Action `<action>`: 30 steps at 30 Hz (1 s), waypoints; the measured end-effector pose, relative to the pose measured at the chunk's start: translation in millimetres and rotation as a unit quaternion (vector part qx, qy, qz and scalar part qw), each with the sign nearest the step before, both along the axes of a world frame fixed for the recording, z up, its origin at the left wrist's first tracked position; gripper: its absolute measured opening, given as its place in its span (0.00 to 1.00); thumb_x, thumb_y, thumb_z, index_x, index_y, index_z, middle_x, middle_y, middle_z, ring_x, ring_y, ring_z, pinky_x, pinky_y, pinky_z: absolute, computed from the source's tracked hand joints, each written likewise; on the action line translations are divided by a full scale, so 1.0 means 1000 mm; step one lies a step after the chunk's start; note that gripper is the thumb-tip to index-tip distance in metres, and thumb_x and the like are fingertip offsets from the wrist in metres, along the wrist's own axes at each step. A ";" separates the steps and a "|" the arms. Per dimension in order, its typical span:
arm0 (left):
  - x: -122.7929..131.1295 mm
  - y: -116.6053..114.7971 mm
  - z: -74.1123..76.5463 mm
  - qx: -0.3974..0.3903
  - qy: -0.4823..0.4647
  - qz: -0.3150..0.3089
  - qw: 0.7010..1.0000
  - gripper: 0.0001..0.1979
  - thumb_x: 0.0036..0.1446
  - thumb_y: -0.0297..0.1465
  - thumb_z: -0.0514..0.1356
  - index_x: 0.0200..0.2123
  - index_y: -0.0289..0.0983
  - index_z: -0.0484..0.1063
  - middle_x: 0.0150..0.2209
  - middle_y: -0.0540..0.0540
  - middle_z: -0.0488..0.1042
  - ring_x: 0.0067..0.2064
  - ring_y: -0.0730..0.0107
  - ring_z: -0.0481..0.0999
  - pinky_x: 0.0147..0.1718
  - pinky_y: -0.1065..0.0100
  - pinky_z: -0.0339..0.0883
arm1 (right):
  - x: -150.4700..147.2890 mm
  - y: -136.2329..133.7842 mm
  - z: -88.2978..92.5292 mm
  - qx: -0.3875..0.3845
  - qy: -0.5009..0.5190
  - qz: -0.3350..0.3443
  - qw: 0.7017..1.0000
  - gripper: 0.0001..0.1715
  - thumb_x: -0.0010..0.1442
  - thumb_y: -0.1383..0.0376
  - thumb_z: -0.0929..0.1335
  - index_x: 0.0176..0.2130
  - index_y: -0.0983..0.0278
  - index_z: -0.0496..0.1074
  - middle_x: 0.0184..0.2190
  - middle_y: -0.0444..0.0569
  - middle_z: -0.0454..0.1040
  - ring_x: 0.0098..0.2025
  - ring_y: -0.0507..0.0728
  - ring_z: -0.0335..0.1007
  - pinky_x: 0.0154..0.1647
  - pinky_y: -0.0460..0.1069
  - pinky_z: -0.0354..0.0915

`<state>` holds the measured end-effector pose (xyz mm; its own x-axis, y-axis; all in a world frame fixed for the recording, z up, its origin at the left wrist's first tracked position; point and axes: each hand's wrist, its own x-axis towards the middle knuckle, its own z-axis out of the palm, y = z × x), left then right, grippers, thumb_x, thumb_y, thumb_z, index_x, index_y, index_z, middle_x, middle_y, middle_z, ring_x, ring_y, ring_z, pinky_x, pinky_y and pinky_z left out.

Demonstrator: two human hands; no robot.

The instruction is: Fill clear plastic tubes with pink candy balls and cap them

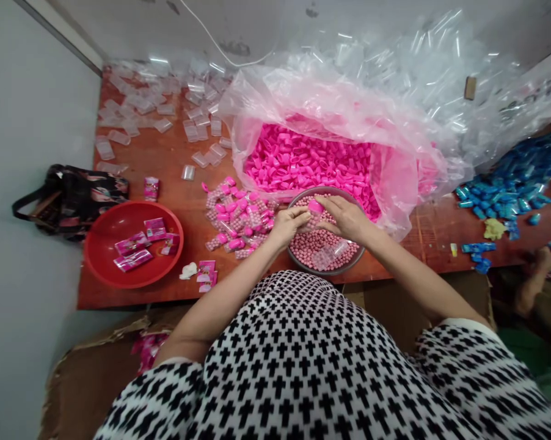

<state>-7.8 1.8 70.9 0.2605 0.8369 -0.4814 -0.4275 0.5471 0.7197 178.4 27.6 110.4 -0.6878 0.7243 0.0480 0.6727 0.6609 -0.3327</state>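
Observation:
Over a dark-rimmed bowl [295, 260] of pink beads [305, 249], my left hand [290, 225] pinches a small clear container of beads. A bright pink cap [316, 206] sits at the container's top end, and the fingers of my right hand [346, 218] close on it. Whether the cap is fully seated I cannot tell. Some clear empty containers [331, 255] lie on the beads in the bowl. Left of the bowl is a heap of bead-filled containers with pink caps [239, 214]. Behind the bowl, a large open plastic bag [394, 177] holds many loose pink caps [303, 156].
A red basin [104, 260] with several pink packets stands left, beside a dark floral bag [85, 195]. Clear containers [202, 125] lie scattered at the back left. Blue wrapped pieces [509, 183] are piled right, near another person's hand [548, 260]. A cardboard box [87, 379] stands below the table.

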 end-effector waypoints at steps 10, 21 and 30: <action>0.017 -0.005 -0.017 0.065 0.000 0.022 0.998 0.16 0.39 0.36 0.69 0.31 0.33 0.75 0.28 0.49 0.76 0.29 0.75 0.71 0.34 0.71 0.65 | -0.020 -0.024 -0.038 -0.007 0.059 -0.140 0.988 0.36 0.54 0.56 0.67 0.57 0.69 0.57 0.48 0.63 0.66 0.52 0.69 0.61 0.53 0.64 0.61; 0.015 -0.008 -0.025 0.116 0.029 0.071 0.990 0.14 0.42 0.36 0.67 0.33 0.34 0.76 0.34 0.47 0.78 0.36 0.70 0.74 0.40 0.68 0.66 | -0.031 -0.024 -0.055 0.025 0.081 -0.186 0.979 0.29 0.51 0.63 0.67 0.52 0.66 0.61 0.43 0.59 0.70 0.46 0.66 0.66 0.47 0.60 0.64; 0.015 -0.006 -0.023 0.062 0.022 0.108 0.992 0.20 0.38 0.37 0.70 0.36 0.35 0.74 0.30 0.50 0.77 0.30 0.75 0.74 0.35 0.71 0.68 | -0.017 -0.015 -0.037 -0.076 0.105 -0.106 0.986 0.55 0.51 0.45 0.69 0.65 0.68 0.45 0.61 0.64 0.58 0.62 0.67 0.56 0.60 0.62 0.56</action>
<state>7.2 -4.2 48.3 0.0497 0.9240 -0.3792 -0.4909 0.3532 0.7964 161.1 12.7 73.1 -0.5069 0.8604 0.0522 0.6960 0.4442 -0.5641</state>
